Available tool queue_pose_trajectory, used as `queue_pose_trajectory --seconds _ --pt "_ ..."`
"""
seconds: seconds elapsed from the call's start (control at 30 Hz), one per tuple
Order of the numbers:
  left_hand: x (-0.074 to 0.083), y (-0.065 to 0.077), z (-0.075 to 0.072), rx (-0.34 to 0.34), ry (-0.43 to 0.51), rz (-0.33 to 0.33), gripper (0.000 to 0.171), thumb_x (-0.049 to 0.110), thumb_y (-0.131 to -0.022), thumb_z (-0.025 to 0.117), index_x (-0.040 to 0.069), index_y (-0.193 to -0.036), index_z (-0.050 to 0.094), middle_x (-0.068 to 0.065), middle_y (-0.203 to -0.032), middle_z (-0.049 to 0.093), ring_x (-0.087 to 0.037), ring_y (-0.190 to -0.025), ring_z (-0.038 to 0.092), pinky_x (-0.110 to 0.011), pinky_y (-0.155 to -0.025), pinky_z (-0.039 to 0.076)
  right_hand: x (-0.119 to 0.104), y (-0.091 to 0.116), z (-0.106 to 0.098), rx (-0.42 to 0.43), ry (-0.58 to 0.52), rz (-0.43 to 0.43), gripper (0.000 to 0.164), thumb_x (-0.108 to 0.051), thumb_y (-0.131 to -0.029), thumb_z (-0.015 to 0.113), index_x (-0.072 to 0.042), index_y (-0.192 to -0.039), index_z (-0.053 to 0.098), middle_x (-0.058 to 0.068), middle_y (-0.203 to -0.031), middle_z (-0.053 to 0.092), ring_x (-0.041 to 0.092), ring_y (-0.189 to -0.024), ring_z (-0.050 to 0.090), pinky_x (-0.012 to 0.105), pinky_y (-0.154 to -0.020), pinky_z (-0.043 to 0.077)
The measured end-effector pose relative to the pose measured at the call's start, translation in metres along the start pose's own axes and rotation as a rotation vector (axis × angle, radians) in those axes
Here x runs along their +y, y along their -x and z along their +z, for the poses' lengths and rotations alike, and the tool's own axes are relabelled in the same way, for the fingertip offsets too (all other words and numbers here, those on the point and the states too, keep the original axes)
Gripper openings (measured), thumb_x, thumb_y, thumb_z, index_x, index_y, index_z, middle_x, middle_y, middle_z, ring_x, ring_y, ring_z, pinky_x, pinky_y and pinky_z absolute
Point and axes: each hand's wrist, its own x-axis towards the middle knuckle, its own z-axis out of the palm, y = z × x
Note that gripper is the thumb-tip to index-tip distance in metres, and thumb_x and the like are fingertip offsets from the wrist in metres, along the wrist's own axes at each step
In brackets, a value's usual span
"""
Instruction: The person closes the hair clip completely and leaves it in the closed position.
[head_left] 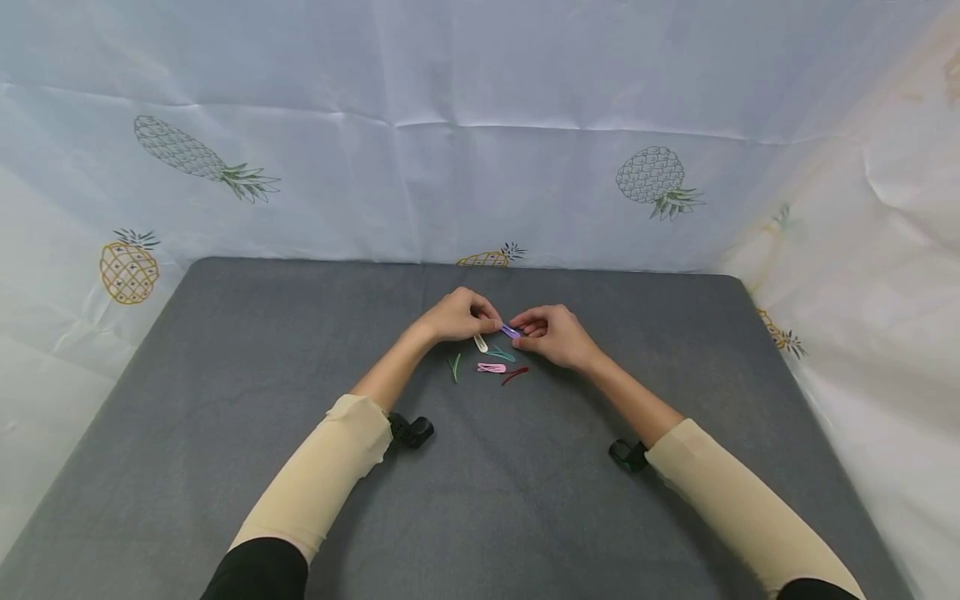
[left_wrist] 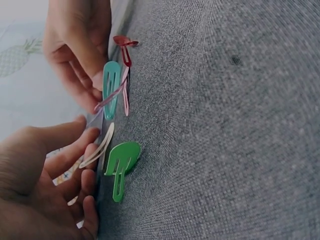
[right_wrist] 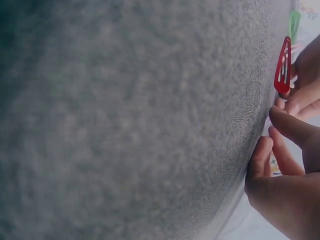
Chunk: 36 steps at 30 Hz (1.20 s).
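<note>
Both hands meet over a purple snap hair clip (head_left: 510, 332) near the middle of the table. My left hand (head_left: 465, 316) pinches its left end between thumb and fingers. At its right end, the thumb and fingers of my right hand (head_left: 557, 335) hold it; the right wrist view does not show the clip itself. Just below the hands lie a cream clip (head_left: 481, 342) and a teal clip (left_wrist: 111, 90). Nearer to me are a pink clip (head_left: 491, 367), a red clip (right_wrist: 283, 70) and a green clip (left_wrist: 123, 160). Several of these stand with their parts bent apart.
A grey cloth-covered table (head_left: 480, 500) spreads around the clips. White curtain (head_left: 450, 183) with printed pineapples hangs behind its far edge and at the sides. Each wrist carries a small black camera, such as the left wrist camera (head_left: 412, 432).
</note>
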Motion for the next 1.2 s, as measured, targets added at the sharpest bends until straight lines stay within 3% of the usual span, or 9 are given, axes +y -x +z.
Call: queue_pose_trajectory --seconds 0.47,1.2 --pt "0.0019 -0.0018 0.0016 0.022 0.008 -0.046 0.022 0.019 -0.104 0.072 0.003 -0.113 0.084 -0.007 -0.098 0.079 -0.010 -0.083 0.059 -0.025 -0.078 0.046 -0.0007 -0.0021 0.0003 0.012 0.054 0.010 0.027 -0.010 -0.097 0.081 -0.001 -0.123 0.080 0.019 -0.114 0.076 0.026 -0.101 0.071 0.039 -0.090 0.058" --pt "0.0052 0.0035 0.0031 0.044 0.019 -0.004 0.018 0.015 -0.103 0.073 0.002 -0.110 0.084 -0.011 -0.096 0.081 -0.011 -0.081 0.061 -0.025 -0.078 0.046 -0.0055 -0.0028 0.0023 0.034 0.063 0.007 0.017 -0.007 -0.095 0.081 -0.001 -0.111 0.082 0.015 -0.099 0.078 0.019 -0.088 0.069 0.027 -0.078 0.053"
